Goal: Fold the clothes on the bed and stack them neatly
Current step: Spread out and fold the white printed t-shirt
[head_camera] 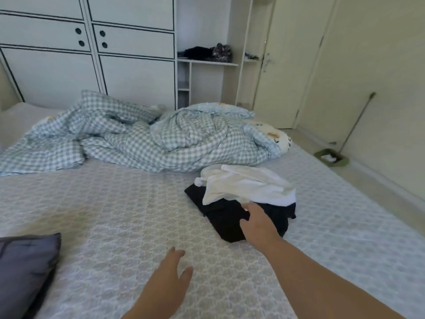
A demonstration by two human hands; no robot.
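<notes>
— What lies on the bed (119, 215) from the head camera?

— To the right of the middle there is a small heap of clothes: a crumpled white garment (246, 184) lies on top of a black garment (226, 223), covering its far part. Both rest on the patterned sheet.

— And the hands?

— The right hand (258, 223) is stretched out over the near part of the black garment, palm down. Its fingers reach the edge where white meets black; they look fairly straight and slightly apart, but whether they pinch any cloth I cannot tell. The left hand (171, 271) is nearer and further left, above bare sheet, fingers straight and spread, holding nothing.

— What else is around?

— A checked duvet (128, 137) is bunched across the far side of the bed, just beyond the clothes. A dark grey pillow (25, 265) sits at the near left corner. Behind the bed stands a white wardrobe (92, 54), with dark items on an open shelf (207, 62) to its right. A broom (354, 125) leans on the right wall over a green dustpan (331, 158).
</notes>
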